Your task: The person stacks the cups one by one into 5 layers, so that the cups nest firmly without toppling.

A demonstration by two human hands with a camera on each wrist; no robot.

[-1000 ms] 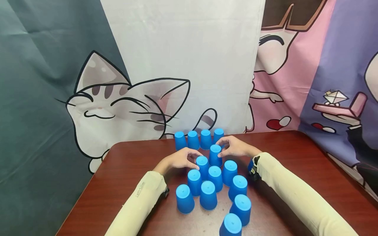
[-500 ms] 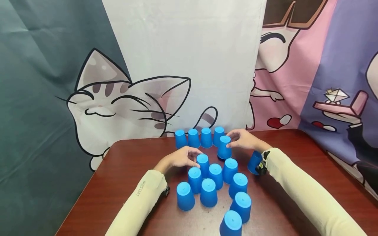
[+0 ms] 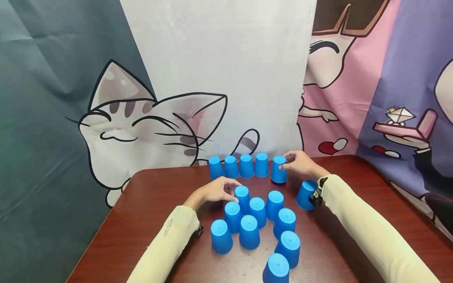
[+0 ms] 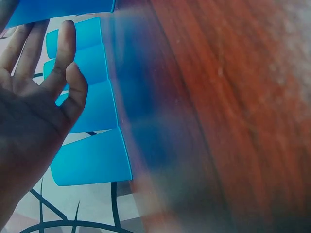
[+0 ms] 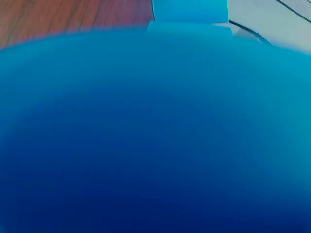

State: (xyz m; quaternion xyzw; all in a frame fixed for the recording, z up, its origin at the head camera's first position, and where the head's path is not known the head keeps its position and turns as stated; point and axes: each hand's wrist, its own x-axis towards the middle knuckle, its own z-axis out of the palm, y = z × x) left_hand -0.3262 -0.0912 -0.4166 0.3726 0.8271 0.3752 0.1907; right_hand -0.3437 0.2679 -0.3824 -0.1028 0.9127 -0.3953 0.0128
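Observation:
In the head view my right hand [image 3: 301, 163] grips an upside-down blue cup [image 3: 278, 171] by its right side, at the right end of the back row. My left hand [image 3: 216, 190] holds another upturned blue cup [image 3: 242, 200] between thumb and fingers, at the back of the nearer group. The left wrist view shows that hand [image 4: 39, 87] with its little finger free and part of a cup [image 4: 63, 10] above the fingers. A blurred blue surface [image 5: 155, 131] fills most of the right wrist view, hiding the right hand there.
Several cups [image 3: 246, 167] form a row along the far edge of the brown table [image 3: 170, 181]. Several more [image 3: 249, 234] stand in slanting lines at the front. One cup [image 3: 305, 195] is close beside the right wrist. A printed cloth [image 3: 226, 59] hangs behind the table.
My right hand has carried its cup right and back, from behind the front group to the end of the far row. The left hand has stayed at its cup.

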